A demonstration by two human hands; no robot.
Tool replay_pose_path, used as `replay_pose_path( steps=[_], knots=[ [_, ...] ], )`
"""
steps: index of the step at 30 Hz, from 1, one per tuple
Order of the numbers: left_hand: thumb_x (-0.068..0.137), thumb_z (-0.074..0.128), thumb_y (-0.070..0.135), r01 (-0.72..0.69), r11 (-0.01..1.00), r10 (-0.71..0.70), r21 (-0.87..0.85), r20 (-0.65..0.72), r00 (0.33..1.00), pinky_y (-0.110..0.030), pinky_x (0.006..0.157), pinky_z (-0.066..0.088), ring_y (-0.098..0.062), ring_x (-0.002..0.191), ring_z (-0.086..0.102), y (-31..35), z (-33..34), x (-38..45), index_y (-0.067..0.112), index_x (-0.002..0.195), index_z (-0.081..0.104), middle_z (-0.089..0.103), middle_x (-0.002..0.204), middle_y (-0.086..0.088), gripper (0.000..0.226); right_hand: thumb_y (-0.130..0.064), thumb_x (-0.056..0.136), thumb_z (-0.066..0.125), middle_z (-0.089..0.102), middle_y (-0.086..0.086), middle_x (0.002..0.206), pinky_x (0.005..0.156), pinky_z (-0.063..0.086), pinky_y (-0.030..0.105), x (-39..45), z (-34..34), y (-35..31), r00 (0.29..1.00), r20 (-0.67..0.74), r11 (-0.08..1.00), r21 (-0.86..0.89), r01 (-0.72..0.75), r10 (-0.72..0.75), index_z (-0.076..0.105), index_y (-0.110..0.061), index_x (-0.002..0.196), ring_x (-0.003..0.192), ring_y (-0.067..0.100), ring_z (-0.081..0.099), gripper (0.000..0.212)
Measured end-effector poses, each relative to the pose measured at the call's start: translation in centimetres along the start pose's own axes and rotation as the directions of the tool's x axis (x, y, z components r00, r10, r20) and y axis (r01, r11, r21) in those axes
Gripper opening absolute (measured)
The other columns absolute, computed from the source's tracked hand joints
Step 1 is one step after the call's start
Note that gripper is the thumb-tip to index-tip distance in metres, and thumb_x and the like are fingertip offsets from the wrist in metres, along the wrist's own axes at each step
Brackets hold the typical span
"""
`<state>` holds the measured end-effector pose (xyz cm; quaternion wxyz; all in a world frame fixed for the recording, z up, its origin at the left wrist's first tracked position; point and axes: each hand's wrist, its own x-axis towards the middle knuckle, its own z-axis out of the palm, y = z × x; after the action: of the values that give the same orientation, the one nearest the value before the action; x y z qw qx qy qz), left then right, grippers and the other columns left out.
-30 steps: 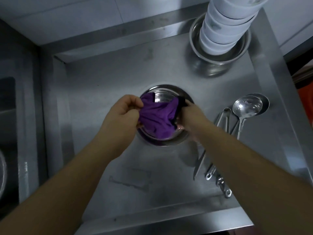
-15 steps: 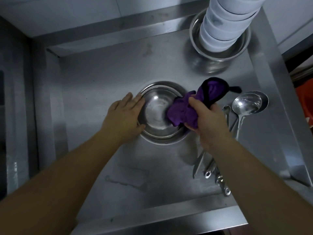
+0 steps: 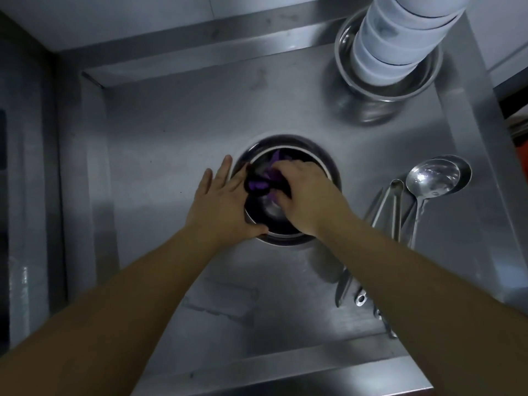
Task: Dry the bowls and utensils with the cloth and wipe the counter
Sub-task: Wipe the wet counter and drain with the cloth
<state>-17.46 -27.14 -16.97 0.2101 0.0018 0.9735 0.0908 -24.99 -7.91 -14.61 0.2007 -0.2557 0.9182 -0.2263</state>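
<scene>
A steel bowl (image 3: 288,147) stands in the middle of the steel counter (image 3: 171,155). My right hand (image 3: 308,195) is inside it, pressing a purple cloth (image 3: 258,184) against the bowl's inner left side; most of the cloth is hidden under the hand. My left hand (image 3: 220,204) lies with straight fingers against the bowl's left rim, thumb at the near edge. To the right of the bowl lie two ladles (image 3: 437,175), tongs (image 3: 393,201) and other utensils.
A tall stack of white bowls (image 3: 400,47) stands in a steel bowl (image 3: 391,90) at the back right. The counter has a raised back ledge (image 3: 200,52) and a front lip (image 3: 285,372). A sink side (image 3: 25,224) drops off at the left.
My right hand has carried the cloth from the bowl's right rim down into the bowl and across to its left side. My left hand stays at the left rim.
</scene>
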Motion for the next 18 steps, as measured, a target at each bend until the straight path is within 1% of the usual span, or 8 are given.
replay_pose_path(
  steps=[2,3,5,7,9,11,14,18],
  knots=[
    [0.070,0.056,0.086,0.041,0.999,-0.041,0.029,0.006,0.999,-0.056,0.129,-0.008,-0.022,0.161,-0.023,0.2,0.5,0.2,0.033,0.168,0.003,0.000,0.178,0.009,0.124,-0.035,0.101,0.059,0.057,0.007,0.152,0.118,0.036,0.049,0.6,1.5,0.0,0.998,0.047,0.968,-0.251,-0.020,0.033,0.050,-0.020,0.153,0.147,0.035,0.041,0.055],
    [0.071,0.057,0.085,0.055,0.998,-0.056,0.032,0.002,0.998,-0.055,0.129,-0.010,-0.022,0.161,-0.025,0.3,0.7,0.2,0.031,0.169,0.002,-0.002,0.178,0.010,0.124,-0.033,0.104,0.054,0.051,0.006,0.159,0.122,0.032,0.049,0.8,2.0,-0.2,0.996,0.066,0.957,-0.287,-0.043,0.064,0.043,-0.021,0.158,0.153,0.034,0.034,0.057],
    [0.072,0.056,0.085,0.065,0.997,-0.065,0.029,-0.005,0.998,-0.055,0.129,-0.011,-0.021,0.160,-0.027,0.2,0.9,0.2,0.030,0.169,0.000,-0.005,0.178,0.011,0.124,-0.025,0.104,0.052,0.045,0.009,0.164,0.127,0.025,0.047,1.4,3.2,-0.5,0.989,0.110,0.967,-0.244,-0.071,0.100,0.039,-0.018,0.161,0.157,0.034,0.027,0.059],
    [0.073,0.054,0.085,0.060,0.998,-0.060,0.020,-0.007,0.998,-0.055,0.129,-0.012,-0.020,0.160,-0.028,0.1,1.1,0.2,0.031,0.169,0.000,-0.006,0.178,0.012,0.123,-0.019,0.100,0.056,0.055,0.010,0.154,0.125,0.026,0.042,2.0,4.0,-0.9,0.985,0.147,0.983,-0.169,-0.067,0.092,0.051,-0.015,0.152,0.150,0.033,0.037,0.052],
    [0.074,0.052,0.086,0.059,0.998,-0.059,0.018,-0.008,0.998,-0.056,0.130,-0.012,-0.020,0.159,-0.030,-0.2,1.2,0.3,0.031,0.169,-0.001,-0.008,0.178,0.012,0.122,-0.017,0.097,0.058,0.069,0.008,0.130,0.110,0.041,0.040,2.1,4.1,-1.5,0.980,0.192,0.994,-0.108,-0.030,0.051,0.066,-0.015,0.127,0.129,0.031,0.050,0.031],
    [0.073,0.048,0.087,0.061,0.998,-0.061,0.027,0.000,0.998,-0.055,0.129,-0.014,-0.020,0.158,-0.032,-0.2,1.3,0.4,0.031,0.169,-0.002,-0.010,0.177,0.013,0.122,-0.020,0.097,0.060,0.069,0.008,0.114,0.096,0.047,0.038,1.4,3.7,-1.2,0.957,0.290,0.995,-0.098,0.037,-0.007,0.068,-0.015,0.114,0.116,0.029,0.053,0.019],
    [0.073,0.047,0.087,0.077,0.995,-0.080,0.065,0.035,0.996,-0.057,0.127,-0.016,-0.023,0.156,-0.036,0.1,1.4,0.7,0.030,0.170,0.002,-0.013,0.177,0.011,0.121,-0.024,0.102,0.057,0.068,0.009,0.116,0.095,0.045,0.037,0.3,2.2,0.6,0.911,0.410,0.980,-0.156,0.120,-0.047,0.068,-0.018,0.122,0.117,0.028,0.051,0.024],
    [0.076,0.036,0.089,0.053,0.990,-0.061,0.129,0.058,0.996,-0.062,0.127,-0.015,-0.028,0.155,-0.039,0.3,1.2,0.6,0.039,0.164,0.028,-0.014,0.177,0.008,0.102,-0.030,0.102,0.060,0.062,0.002,0.138,0.108,0.044,0.044,-0.9,0.5,2.5,0.890,0.447,0.947,-0.244,0.210,-0.082,0.060,-0.024,0.140,0.132,0.028,0.048,0.039]
  ],
)
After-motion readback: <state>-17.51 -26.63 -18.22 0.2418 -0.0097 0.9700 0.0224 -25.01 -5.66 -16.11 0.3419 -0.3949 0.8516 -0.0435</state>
